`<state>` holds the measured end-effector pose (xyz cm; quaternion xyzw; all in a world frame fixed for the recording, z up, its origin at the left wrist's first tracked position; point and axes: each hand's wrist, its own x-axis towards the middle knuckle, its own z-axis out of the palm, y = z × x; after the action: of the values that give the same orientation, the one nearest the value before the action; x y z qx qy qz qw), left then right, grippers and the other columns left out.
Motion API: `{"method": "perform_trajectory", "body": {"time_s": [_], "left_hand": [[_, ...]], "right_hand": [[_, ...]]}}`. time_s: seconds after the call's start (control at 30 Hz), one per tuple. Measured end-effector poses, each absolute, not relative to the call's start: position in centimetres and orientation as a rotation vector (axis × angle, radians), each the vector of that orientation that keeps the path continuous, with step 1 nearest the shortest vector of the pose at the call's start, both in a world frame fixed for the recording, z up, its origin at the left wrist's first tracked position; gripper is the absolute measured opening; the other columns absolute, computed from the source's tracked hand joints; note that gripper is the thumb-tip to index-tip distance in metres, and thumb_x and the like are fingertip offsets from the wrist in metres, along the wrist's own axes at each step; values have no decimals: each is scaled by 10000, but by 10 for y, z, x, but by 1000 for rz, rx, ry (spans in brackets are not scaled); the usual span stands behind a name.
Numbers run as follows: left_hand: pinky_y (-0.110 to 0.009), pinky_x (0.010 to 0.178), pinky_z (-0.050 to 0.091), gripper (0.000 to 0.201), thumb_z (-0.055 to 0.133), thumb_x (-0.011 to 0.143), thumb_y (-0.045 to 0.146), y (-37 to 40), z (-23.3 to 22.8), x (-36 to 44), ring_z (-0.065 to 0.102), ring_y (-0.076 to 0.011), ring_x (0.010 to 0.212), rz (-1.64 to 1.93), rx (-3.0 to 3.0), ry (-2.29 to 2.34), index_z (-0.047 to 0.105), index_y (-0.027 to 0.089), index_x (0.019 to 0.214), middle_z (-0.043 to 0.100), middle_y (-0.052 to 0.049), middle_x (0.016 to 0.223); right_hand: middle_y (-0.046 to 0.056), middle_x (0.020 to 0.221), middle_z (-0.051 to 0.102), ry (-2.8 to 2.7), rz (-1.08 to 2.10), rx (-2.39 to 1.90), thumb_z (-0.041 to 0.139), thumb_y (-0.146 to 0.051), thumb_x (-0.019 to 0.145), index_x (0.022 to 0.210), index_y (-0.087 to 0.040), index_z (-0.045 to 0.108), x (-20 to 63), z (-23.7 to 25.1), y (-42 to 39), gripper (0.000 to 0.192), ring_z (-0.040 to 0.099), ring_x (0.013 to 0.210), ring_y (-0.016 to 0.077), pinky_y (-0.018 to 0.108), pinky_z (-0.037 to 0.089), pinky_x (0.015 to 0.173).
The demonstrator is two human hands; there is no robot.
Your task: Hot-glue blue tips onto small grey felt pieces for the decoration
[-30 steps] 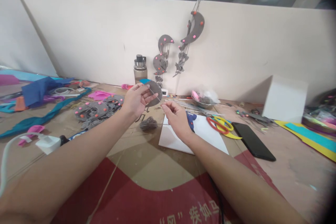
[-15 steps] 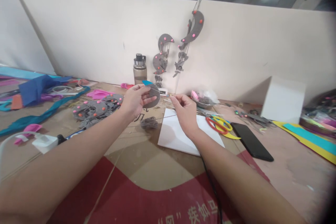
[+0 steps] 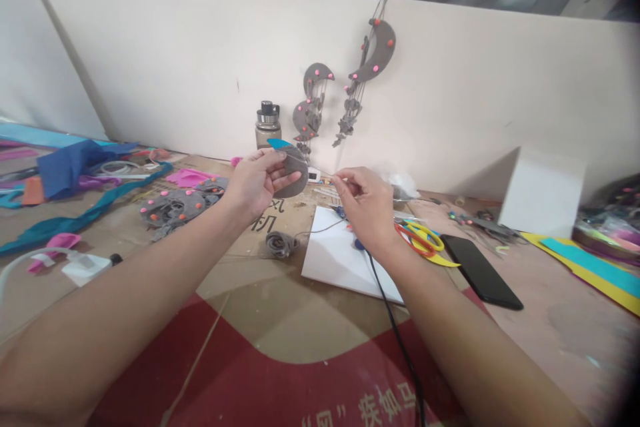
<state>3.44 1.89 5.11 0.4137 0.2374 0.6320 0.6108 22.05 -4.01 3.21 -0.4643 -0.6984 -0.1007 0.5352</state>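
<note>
My left hand (image 3: 260, 180) grips a rounded grey felt piece (image 3: 296, 170) between thumb and fingers, raised above the cardboard. A bit of blue felt (image 3: 278, 143) sticks out at its upper edge. Across from it, my right hand (image 3: 367, 203) is closed in a pinch on grey yarn (image 3: 320, 172), which stretches over to the felt piece. Whether a needle is in that pinch, I cannot make out. From a small bundle of grey yarn (image 3: 281, 244) on the cardboard, a strand runs towards my right hand. Below the right hand lies a white board (image 3: 325, 257), with a black cable (image 3: 393, 320) leading off it.
Scissors (image 3: 423, 240) and a black phone (image 3: 483, 271) lie to the right. Left are dotted grey felt pieces (image 3: 175, 207) and a white plug (image 3: 87, 267). A bottle (image 3: 268, 127) stands behind; felt crescents (image 3: 383, 50) hang on the white wall (image 3: 175, 60).
My right hand has shifted slightly right and up, drawing yarn; the bundle looks looser, its strand now more visible. The felt piece has risen slightly in my left hand.
</note>
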Motion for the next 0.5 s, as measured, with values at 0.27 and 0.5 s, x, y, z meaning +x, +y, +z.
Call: {"method": "perform_trajectory", "body": {"time_s": [0.27, 0.5], "left_hand": [[-347, 706, 605, 92, 646, 760, 69, 35, 39, 32, 665, -145, 666, 1307, 1013, 640, 593, 120, 705, 675, -60, 733], [-342, 685, 609, 78, 608, 804, 57, 37, 40, 28, 637, -123, 619, 1231, 1101, 708, 653, 90, 749, 658, -63, 700]], "right_hand": [[-9, 623, 591, -1609, 80, -1291, 555, -374, 859, 829, -197, 701, 217, 1, -22, 231, 479, 577, 138, 272, 337, 606], [-18, 610, 573, -1484, 232, -1323, 549, -375, 838, 788, -168, 688, 223, -5, -14, 254, 462, 573, 126, 260, 324, 597]]}}
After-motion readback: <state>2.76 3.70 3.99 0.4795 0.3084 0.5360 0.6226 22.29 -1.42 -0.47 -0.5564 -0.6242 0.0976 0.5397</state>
